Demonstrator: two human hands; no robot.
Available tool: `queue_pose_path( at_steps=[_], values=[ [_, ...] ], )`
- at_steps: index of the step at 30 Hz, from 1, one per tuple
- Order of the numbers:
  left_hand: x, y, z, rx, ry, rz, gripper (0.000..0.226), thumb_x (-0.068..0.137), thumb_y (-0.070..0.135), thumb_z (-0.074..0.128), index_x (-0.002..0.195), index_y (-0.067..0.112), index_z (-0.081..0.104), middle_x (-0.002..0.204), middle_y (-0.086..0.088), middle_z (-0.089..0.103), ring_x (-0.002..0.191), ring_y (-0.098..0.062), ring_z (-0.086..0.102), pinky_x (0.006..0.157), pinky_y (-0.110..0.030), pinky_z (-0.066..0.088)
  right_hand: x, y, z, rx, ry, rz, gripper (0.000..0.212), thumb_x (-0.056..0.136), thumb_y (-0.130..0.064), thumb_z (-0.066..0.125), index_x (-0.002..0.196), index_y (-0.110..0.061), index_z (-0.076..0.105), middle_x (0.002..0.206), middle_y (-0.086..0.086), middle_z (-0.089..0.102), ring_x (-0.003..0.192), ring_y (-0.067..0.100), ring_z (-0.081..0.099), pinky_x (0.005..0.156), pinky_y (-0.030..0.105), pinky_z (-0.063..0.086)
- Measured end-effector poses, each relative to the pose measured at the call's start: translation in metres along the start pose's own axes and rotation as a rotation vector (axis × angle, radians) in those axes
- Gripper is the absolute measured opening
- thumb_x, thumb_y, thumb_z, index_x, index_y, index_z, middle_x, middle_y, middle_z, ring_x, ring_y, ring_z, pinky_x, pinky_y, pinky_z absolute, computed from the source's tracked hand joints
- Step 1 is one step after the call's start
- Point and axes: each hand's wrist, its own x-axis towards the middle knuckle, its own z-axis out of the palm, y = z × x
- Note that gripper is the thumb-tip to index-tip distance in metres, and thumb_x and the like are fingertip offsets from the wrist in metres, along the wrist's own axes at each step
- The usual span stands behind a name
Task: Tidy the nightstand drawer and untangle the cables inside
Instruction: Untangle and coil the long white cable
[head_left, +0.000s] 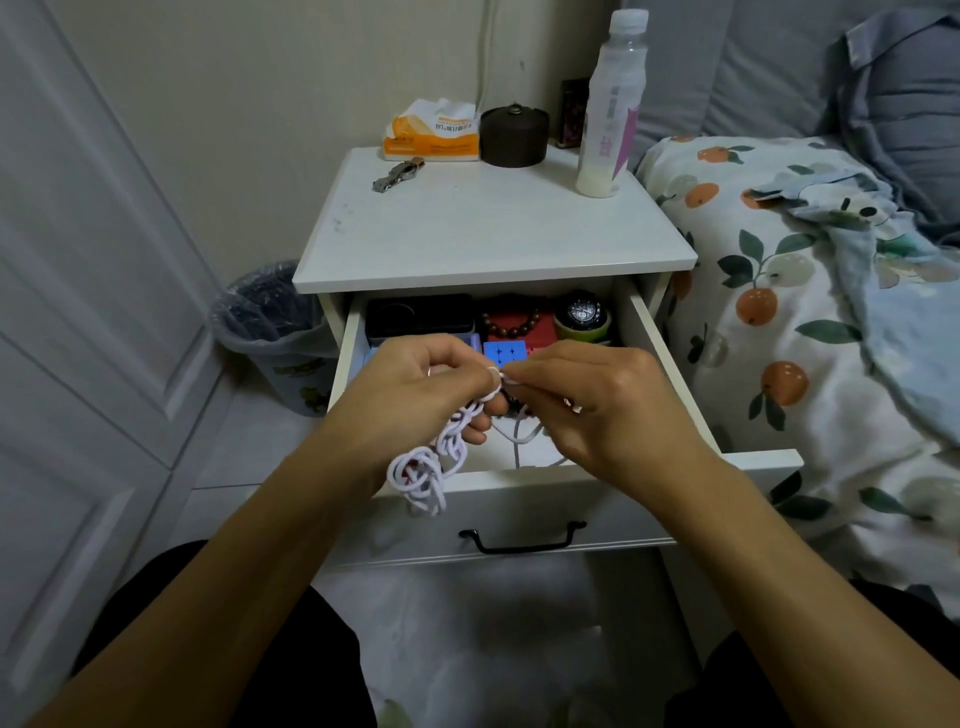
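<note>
Both hands pinch the white cable (441, 457) over the open drawer (670, 358) at frame centre, left hand (415, 395) and right hand (597, 400) meeting fingertip-to-fingertip, the tangle dangling lower-left beneath the left wrist.

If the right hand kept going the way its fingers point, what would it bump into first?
The right hand points left, pinching the white cable. Straight on, it would probably meet the left hand first, since their fingertips nearly touch already; depth is hard to judge.
</note>
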Motion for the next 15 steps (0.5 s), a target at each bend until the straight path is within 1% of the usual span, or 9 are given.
queue_pose_path(
  at_steps=[4, 7, 10, 12, 13, 14, 15],
  values=[
    [0.001, 0.003, -0.001, -0.174, -0.052, -0.040, 0.012, 0.089, 0.005, 0.063, 0.080, 0.003, 0.071, 0.072, -0.015, 0.070, 0.057, -0.017, 0.065, 0.055, -0.025, 0.056, -0.002, -0.007, -0.001, 0.169, 0.184, 0.166, 0.006, 0.083, -0.004, 0.075, 0.089, -0.002, 0.078, 0.075, 0.007, 0.074, 0.065, 0.017, 0.069, 0.057, 0.035, 0.054],
    [0.003, 0.006, 0.000, -0.265, -0.052, -0.074, 0.013, 0.089, 0.006, 0.062, 0.083, -0.002, 0.070, 0.071, -0.015, 0.070, 0.056, -0.017, 0.065, 0.053, -0.025, 0.055, -0.001, -0.015, 0.001, 0.284, 0.274, 0.297, 0.006, 0.085, -0.005, 0.074, 0.088, -0.004, 0.079, 0.080, 0.004, 0.075, 0.070, 0.012, 0.071, 0.063, 0.031, 0.056],
    [0.006, 0.009, 0.001, -0.313, -0.027, -0.122, 0.014, 0.088, 0.007, 0.062, 0.080, -0.001, 0.071, 0.071, -0.014, 0.070, 0.055, -0.016, 0.064, 0.053, -0.025, 0.055, 0.001, -0.020, 0.005, 0.594, 0.335, 0.537, 0.010, 0.086, -0.002, 0.071, 0.089, -0.009, 0.077, 0.079, 0.000, 0.076, 0.074, 0.014, 0.072, 0.067, 0.028, 0.058],
    [0.007, 0.009, 0.003, -0.329, -0.016, -0.128, 0.016, 0.088, 0.006, 0.061, 0.078, 0.000, 0.071, 0.070, -0.014, 0.070, 0.052, -0.016, 0.063, 0.052, -0.024, 0.056, 0.001, -0.022, 0.007, 0.771, 0.379, 0.639, 0.013, 0.087, 0.000, 0.069, 0.088, -0.011, 0.076, 0.079, 0.002, 0.076, 0.074, 0.018, 0.073, 0.066, 0.025, 0.057],
    [0.007, 0.009, 0.003, -0.322, -0.013, -0.120, 0.016, 0.088, 0.005, 0.061, 0.078, 0.000, 0.071, 0.070, -0.014, 0.070, 0.052, -0.017, 0.063, 0.053, -0.024, 0.056, 0.001, -0.023, 0.006, 0.791, 0.382, 0.655, 0.014, 0.087, 0.000, 0.068, 0.088, -0.012, 0.075, 0.079, 0.002, 0.075, 0.074, 0.018, 0.073, 0.065, 0.024, 0.056],
    [0.008, 0.009, 0.003, -0.309, -0.009, -0.112, 0.015, 0.088, 0.005, 0.061, 0.079, -0.002, 0.070, 0.070, -0.015, 0.070, 0.052, -0.017, 0.063, 0.053, -0.024, 0.056, 0.001, -0.021, 0.005, 0.737, 0.362, 0.629, 0.013, 0.088, -0.001, 0.068, 0.088, -0.012, 0.075, 0.079, 0.002, 0.075, 0.074, 0.018, 0.072, 0.065, 0.024, 0.056],
    [0.008, 0.009, 0.001, -0.294, -0.002, -0.106, 0.013, 0.088, 0.004, 0.061, 0.080, -0.003, 0.069, 0.070, -0.016, 0.069, 0.053, -0.017, 0.062, 0.054, -0.025, 0.055, 0.001, -0.018, 0.003, 0.608, 0.302, 0.555, 0.011, 0.089, -0.003, 0.067, 0.088, -0.011, 0.075, 0.080, 0.002, 0.073, 0.074, 0.018, 0.070, 0.064, 0.027, 0.056]
  ],
)
